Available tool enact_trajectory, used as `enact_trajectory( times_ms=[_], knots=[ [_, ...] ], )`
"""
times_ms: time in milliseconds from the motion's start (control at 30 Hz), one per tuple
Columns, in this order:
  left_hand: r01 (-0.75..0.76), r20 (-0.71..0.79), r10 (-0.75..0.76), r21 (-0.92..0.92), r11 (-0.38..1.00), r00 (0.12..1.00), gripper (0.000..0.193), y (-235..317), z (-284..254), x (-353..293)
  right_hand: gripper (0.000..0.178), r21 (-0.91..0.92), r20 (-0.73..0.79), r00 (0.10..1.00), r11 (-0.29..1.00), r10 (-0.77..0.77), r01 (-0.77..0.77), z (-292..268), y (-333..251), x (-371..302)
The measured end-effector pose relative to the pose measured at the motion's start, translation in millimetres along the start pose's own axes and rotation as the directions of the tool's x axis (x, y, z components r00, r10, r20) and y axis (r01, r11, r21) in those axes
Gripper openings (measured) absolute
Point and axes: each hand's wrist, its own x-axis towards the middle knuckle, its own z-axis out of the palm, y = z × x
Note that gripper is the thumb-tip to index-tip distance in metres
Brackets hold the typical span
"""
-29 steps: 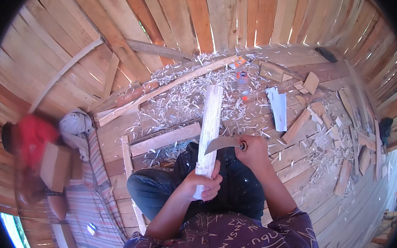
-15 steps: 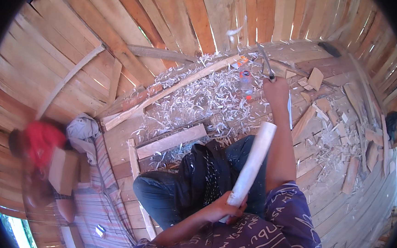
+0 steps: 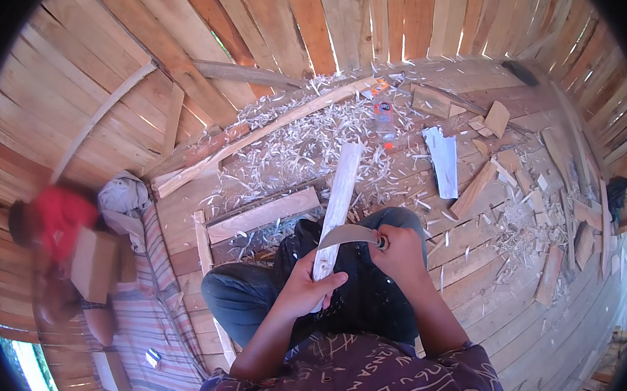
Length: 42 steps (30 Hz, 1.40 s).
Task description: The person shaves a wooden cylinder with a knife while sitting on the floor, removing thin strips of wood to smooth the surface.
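Observation:
A pale, bark-stripped wooden stick stands tilted upward over my lap. Around its lower end my left hand is wrapped, thumb across the wood. My right hand is closed on the dark handle of a knife with a broad curved blade. The blade lies across the stick just above my left hand; whether it bites into the wood I cannot tell. A dark cloth covers my lap between my bent knees.
Curled wood shavings cover the floor ahead, beside a long plank and a plastic bottle. Wood offcuts and a whitish sheet lie to the right. At left, a person in red sits by a striped mat.
My right hand has come back from far out with the knife, down to the stick. My left hand has shifted left and forward, and the stick now leans less to the right.

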Motion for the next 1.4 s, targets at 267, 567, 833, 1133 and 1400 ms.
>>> enact_trajectory(
  times_ms=[267, 567, 833, 1133, 1400],
  knots=[
    [-0.005, -0.051, 0.004, -0.02, 1.0, 0.999, 0.023, 8, 27, -12, 0.014, -0.168, 0.01, 0.992, 0.978, -0.128, 0.128, -25, 0, 36],
    [-0.031, -0.003, 0.031, 0.024, 0.999, 1.0, 0.022, -11, 47, -25, 0.032, 0.124, -0.34, 0.868, 0.932, 0.363, -0.341, -63, 73, 162],
    [0.051, 0.179, 0.054, -0.536, 0.843, 0.982, 0.025, 9, -30, 2, 0.017, 0.055, -0.044, 0.996, 0.996, 0.073, -0.071, 4, 42, 2],
    [0.356, 0.534, 0.091, -0.671, 0.65, 0.841, 0.032, -5, 11, -7, 0.014, -0.064, -0.037, 0.99, 0.989, -0.137, 0.134, -21, 5, 31],
    [0.206, 0.601, -0.083, -0.139, 0.969, 0.795, 0.033, -33, 49, -26, 0.027, 0.173, -0.442, 0.824, 0.935, 0.353, -0.308, -56, 61, 157]
  ],
)
